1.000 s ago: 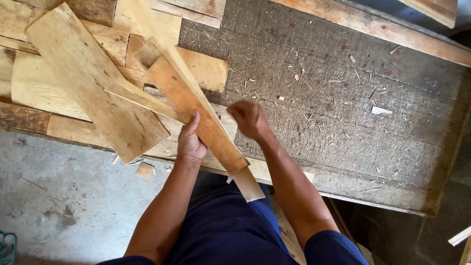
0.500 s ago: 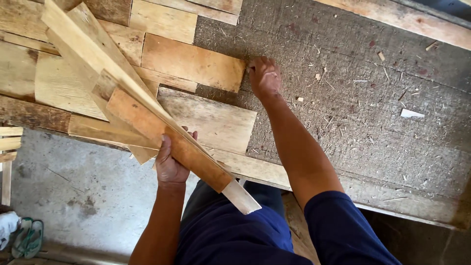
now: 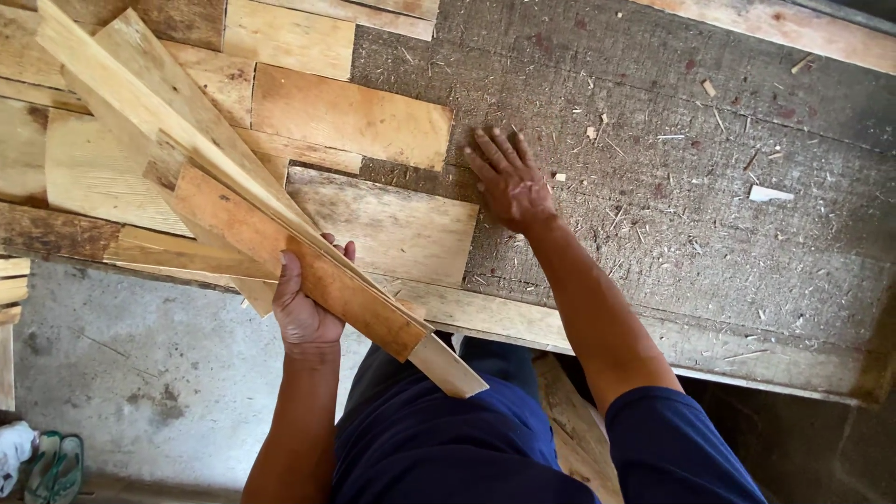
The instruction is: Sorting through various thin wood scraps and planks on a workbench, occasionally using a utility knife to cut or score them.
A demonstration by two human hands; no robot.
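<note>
My left hand (image 3: 303, 303) grips a bundle of several thin wooden slats (image 3: 233, 201) that fan up and to the left over the table's near edge. One reddish slat lies on top; a pale one sticks out toward my lap. My right hand (image 3: 509, 182) rests flat, fingers spread, on the rough grey tabletop (image 3: 672, 215), just right of two flat boards (image 3: 373, 219) that lie side by side. It holds nothing.
More short boards (image 3: 280, 37) cover the table's left part. A long plank (image 3: 784, 33) runs along the far edge. Wood chips litter the grey surface. Concrete floor (image 3: 140, 373) lies below left, with green sandals (image 3: 51, 467) at the corner.
My right hand has come down flat on the tabletop beside the boards. The slat bundle in my left hand has shifted a little toward the left.
</note>
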